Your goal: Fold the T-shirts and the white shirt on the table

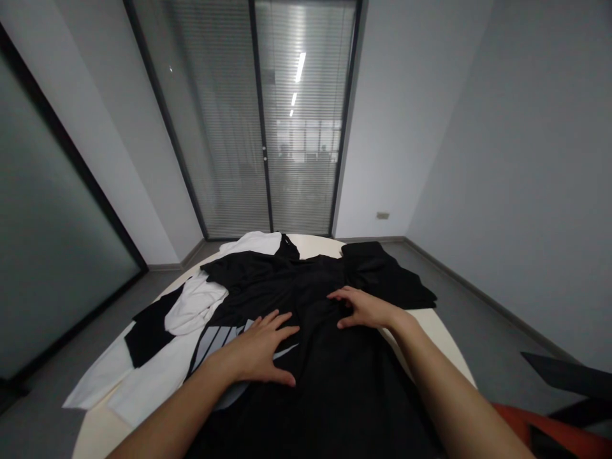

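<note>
A black garment (329, 382) with a pale grey striped print (217, 341) lies spread over the near and middle part of the table. My left hand (261, 347) is over its printed area, palm down with the fingers spread. Farther right, my right hand (361, 308) is over the upper part of the same black cloth, fingers apart and slightly bent. Whether either palm presses on the fabric I cannot tell. Neither hand grips anything. The garment's kind is unclear, as its near end runs out of view.
White and black clothes (196, 303) lie heaped on the left, one white piece (100, 373) hanging over the edge. Folded black cloth (387, 277) lies at the far right. The pale round table (449, 338) shows at its rim. Something red and black (549, 427) stands at lower right.
</note>
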A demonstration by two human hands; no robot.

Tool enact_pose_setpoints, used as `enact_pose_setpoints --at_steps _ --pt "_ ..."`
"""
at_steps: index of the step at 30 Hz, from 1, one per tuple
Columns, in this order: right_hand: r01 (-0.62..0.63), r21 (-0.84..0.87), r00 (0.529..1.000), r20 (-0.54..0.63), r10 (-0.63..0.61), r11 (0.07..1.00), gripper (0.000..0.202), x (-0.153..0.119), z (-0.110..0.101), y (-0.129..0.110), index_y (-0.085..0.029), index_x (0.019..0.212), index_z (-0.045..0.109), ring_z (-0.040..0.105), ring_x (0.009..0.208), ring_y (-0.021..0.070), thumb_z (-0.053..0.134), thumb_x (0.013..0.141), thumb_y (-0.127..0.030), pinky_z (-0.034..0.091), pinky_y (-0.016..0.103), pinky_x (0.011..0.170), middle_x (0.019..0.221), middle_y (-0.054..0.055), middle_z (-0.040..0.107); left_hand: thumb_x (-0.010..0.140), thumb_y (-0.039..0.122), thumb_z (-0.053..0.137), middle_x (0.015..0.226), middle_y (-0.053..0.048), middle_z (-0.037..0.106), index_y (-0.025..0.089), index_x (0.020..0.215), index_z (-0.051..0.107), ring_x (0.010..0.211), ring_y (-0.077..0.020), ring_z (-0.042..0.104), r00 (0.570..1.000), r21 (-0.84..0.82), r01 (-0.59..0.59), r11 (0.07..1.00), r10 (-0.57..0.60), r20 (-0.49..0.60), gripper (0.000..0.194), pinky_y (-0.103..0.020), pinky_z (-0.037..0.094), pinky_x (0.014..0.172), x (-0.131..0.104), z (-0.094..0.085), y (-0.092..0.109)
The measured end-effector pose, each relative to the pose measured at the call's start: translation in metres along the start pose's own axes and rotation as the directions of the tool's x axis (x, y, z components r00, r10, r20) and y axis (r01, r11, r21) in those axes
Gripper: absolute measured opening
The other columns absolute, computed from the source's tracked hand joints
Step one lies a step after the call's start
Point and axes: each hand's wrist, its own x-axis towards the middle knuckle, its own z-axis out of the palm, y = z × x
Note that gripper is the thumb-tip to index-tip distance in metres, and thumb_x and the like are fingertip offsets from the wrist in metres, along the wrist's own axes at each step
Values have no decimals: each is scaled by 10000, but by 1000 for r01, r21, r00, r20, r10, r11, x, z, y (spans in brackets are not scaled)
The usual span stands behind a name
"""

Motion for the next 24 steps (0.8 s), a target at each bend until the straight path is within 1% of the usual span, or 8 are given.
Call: enact_pose_setpoints --at_steps 8,12,13,15,17,20,22,24 --pt "-241 -98 956 146 254 965 1068 -5 -2 3 -237 1494 436 517 1280 321 890 531 -331 422 393 1076 1447 141 429 639 707 760 1642 -96 217 378 1514 356 1486 -463 148 1000 -2 -12 1000 12 23 1018 -762 109 1112 0 -1 9" --pt "-358 -205 911 138 389 911 1242 -12 -4 -5 -238 1528 381 461 1351 392 930 419 -348 415 450 1085 1561 201 320 670 734 710 1655 -93 166 365 1538 305 1490 -471 98 997 -12 -36 999 37 67 1026 -784 114 1092 -2 3 20" --pt "-377 -235 904 115 411 896 1283 -14 -3 -5 -241 1521 394 474 1339 409 941 365 -342 433 468 1064 1560 214 327 679 733 702 1656 -95 157 363 1543 293 1490 -473 92 997 -12 -44 999 45 68 1025 -787 119 1088 -3 4 22" --pt "-419 -301 889 55 455 856 1336 -17 0 -5 -247 1476 470 566 1240 427 950 230 -279 494 491 979 1465 221 476 686 733 694 1657 -105 149 359 1548 277 1490 -476 85 996 -12 -60 998 60 59 1027 -789 128 1083 -4 9 27" --pt "-452 -355 872 17 490 818 1242 -18 3 -5 -249 1352 609 688 1028 406 942 155 -237 551 480 845 1197 173 685 678 739 694 1657 -111 139 354 1551 272 1488 -482 75 996 -11 -71 997 71 57 1043 -791 126 1080 -5 13 32" --pt "-431 -381 886 -9 463 818 742 -12 3 -16 -262 986 771 730 741 334 955 273 -358 559 430 685 788 80 743 660 766 681 1657 -124 115 339 1556 267 1481 -503 49 994 -19 -76 997 77 81 1075 -811 98 1067 -6 17 41" --pt "-371 -417 924 -77 375 829 462 -1 2 -32 -255 853 768 728 747 320 918 461 -449 544 417 690 759 93 739 662 789 650 1655 -137 98 319 1563 258 1477 -511 28 992 -29 -69 997 72 101 1090 -822 79 1060 -8 18 48" --pt "-304 -486 953 -158 260 820 382 14 4 -51 -238 968 754 722 864 330 814 675 -477 528 423 757 890 138 753 663 797 635 1654 -144 83 303 1570 247 1476 -512 8 992 -30 -44 999 47 118 1103 -819 69 1066 -9 18 55"
